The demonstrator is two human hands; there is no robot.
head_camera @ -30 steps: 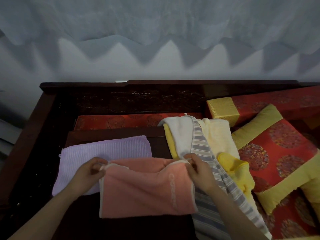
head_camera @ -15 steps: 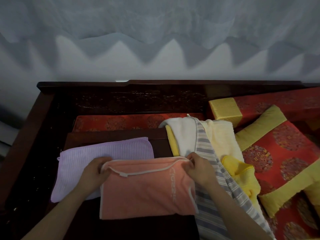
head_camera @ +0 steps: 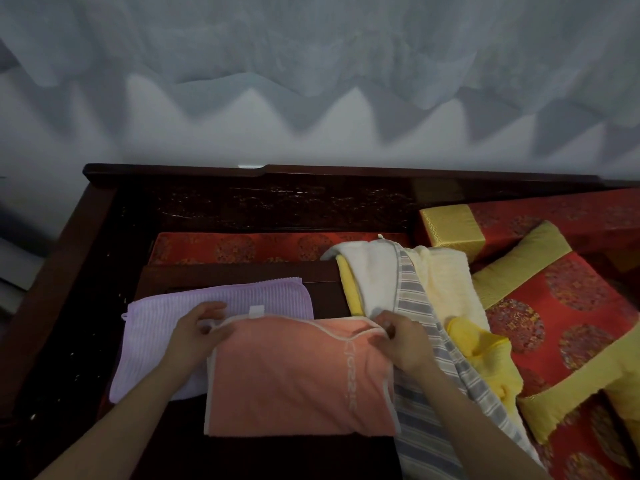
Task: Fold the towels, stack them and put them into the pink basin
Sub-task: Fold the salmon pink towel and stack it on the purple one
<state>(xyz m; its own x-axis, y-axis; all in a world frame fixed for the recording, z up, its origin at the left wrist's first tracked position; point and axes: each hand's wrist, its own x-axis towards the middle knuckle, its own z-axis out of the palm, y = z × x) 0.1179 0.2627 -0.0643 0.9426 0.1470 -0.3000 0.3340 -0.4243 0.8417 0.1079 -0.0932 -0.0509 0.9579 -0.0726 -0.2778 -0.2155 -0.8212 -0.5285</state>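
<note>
Fingers (head_camera: 209, 308) of the left hand (head_camera: 194, 332) and right hand (head_camera: 403, 339) pinch the far corners of the salmon terry towel (head_camera: 294, 386), a folded white-piped rectangle. Left of it lies a ribbed lilac towel (head_camera: 156, 327); right of it, a striped towel (head_camera: 414, 299) drapes over fluffy cream towels (head_camera: 446, 282).

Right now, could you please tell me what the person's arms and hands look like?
Both are bare. The left hand and right hand wear no gloves, and no ring, watch or bracelet shows. The left forearm and right forearm are uncovered down to the picture's bottom edge, so no sleeve is in view. The light is dim, so small marks could go unseen.
</note>
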